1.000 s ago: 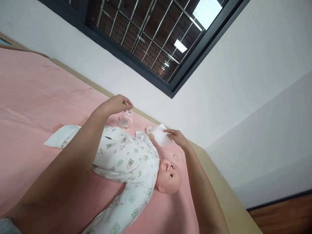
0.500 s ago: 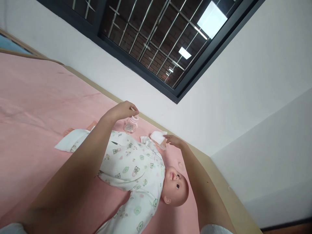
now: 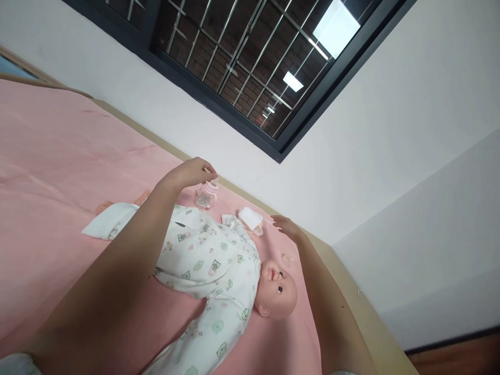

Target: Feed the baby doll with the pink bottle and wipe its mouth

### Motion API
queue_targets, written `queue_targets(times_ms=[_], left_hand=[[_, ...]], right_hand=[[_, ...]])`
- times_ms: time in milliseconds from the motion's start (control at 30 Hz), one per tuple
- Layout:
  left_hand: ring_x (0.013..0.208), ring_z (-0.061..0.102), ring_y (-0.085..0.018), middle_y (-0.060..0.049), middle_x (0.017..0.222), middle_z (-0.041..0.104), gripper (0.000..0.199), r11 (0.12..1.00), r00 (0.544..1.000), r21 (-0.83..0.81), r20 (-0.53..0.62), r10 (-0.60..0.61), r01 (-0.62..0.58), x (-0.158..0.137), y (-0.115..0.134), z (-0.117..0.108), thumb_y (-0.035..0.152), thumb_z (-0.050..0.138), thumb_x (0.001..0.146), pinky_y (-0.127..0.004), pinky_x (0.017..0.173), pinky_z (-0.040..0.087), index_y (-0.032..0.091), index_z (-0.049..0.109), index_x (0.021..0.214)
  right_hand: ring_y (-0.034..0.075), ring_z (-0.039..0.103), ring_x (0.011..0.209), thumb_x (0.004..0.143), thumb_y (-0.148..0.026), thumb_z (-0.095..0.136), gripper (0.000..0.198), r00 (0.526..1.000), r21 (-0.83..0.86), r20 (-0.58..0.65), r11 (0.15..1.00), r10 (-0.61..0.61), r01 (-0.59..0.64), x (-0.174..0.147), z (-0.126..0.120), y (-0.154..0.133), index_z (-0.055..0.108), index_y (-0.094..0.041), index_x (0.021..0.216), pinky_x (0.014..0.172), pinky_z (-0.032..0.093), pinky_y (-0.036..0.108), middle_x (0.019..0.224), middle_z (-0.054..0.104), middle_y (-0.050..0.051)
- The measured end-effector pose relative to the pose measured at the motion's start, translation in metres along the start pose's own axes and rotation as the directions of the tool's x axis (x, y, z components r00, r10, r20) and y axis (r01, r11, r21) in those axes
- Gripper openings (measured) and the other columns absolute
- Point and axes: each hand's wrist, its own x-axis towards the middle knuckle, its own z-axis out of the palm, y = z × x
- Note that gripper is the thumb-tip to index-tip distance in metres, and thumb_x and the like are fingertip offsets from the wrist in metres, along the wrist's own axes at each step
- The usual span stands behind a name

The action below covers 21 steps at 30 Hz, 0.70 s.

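My left hand (image 3: 193,171) is closed in a pinch right at the top of a small clear baby bottle (image 3: 206,196) with a pink collar; what lies between the fingertips is too small to make out. The bottle stands on the pink sheet (image 3: 117,166). My right hand (image 3: 287,227) is open and holds nothing, fingers stretched toward a white pad or folded tissue (image 3: 250,219). This lies by the doll's hand, apart from my fingers. Between my arms a baby doll (image 3: 277,289) lies on its back in a white printed outfit (image 3: 211,255).
A small clear round piece (image 3: 288,259) lies on the sheet beside the doll's head. The bed's beige edge (image 3: 347,276) runs along a white wall (image 3: 390,130). Above is a dark-framed window (image 3: 279,148) with metal bars.
My right hand has drawn back to the right, off the white pad. The left hand stays at the bottle's top. The whole view has shifted slightly.
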Motion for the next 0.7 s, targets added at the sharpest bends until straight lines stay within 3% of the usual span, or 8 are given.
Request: queue_targets(times_ms=[167, 333, 467, 700], left_hand=[[0.107, 0.065, -0.028, -0.008, 0.112, 0.072, 0.045, 0.993, 0.996, 0.091, -0.04, -0.077, 0.081, 0.005, -0.006, 0.009, 0.039, 0.06, 0.079, -0.034, 0.088, 0.05, 0.019, 0.065, 0.119], [0.113, 0.062, -0.028, -0.01, 0.125, 0.066, 0.057, 0.982, 0.99, 0.142, -0.084, -0.11, 0.121, 0.008, -0.007, 0.011, 0.037, 0.06, 0.08, -0.034, 0.095, 0.047, 0.018, 0.054, 0.134], [0.112, 0.062, -0.027, -0.008, 0.124, 0.066, 0.063, 0.98, 0.989, 0.153, -0.088, -0.118, 0.131, 0.004, 0.001, 0.012, 0.036, 0.059, 0.081, -0.034, 0.094, 0.047, 0.017, 0.048, 0.139], [0.111, 0.061, -0.027, -0.009, 0.127, 0.064, 0.068, 0.98, 0.988, 0.18, -0.145, -0.06, 0.086, -0.007, 0.013, 0.006, 0.039, 0.058, 0.084, -0.033, 0.091, 0.046, 0.017, 0.038, 0.146]], right_hand=[[0.026, 0.053, 0.129, 0.077, -0.023, 0.052, 0.05, 0.963, -0.005, -0.268, 1.0, 0.023, -0.025, -0.024, -0.007, 0.05, 0.062, -0.018, 0.126, 0.109, 0.04, 0.039, 0.137, 0.059, 0.012], [0.032, 0.041, 0.138, 0.084, -0.033, 0.045, 0.061, 0.841, -0.008, -0.524, 0.987, 0.134, -0.162, -0.05, 0.02, 0.099, 0.046, -0.007, 0.138, 0.116, 0.029, 0.042, 0.144, 0.046, 0.022], [0.035, 0.045, 0.134, 0.083, -0.041, 0.049, 0.071, 0.771, 0.056, -0.588, 0.963, 0.245, -0.263, -0.057, 0.049, 0.115, 0.037, -0.006, 0.144, 0.111, 0.035, 0.042, 0.147, 0.04, 0.026], [0.033, 0.057, 0.123, 0.079, -0.03, 0.049, 0.072, 0.715, 0.124, -0.613, 0.934, 0.337, -0.335, -0.059, 0.07, 0.117, 0.031, -0.008, 0.146, 0.098, 0.046, 0.039, 0.141, 0.047, 0.026]])
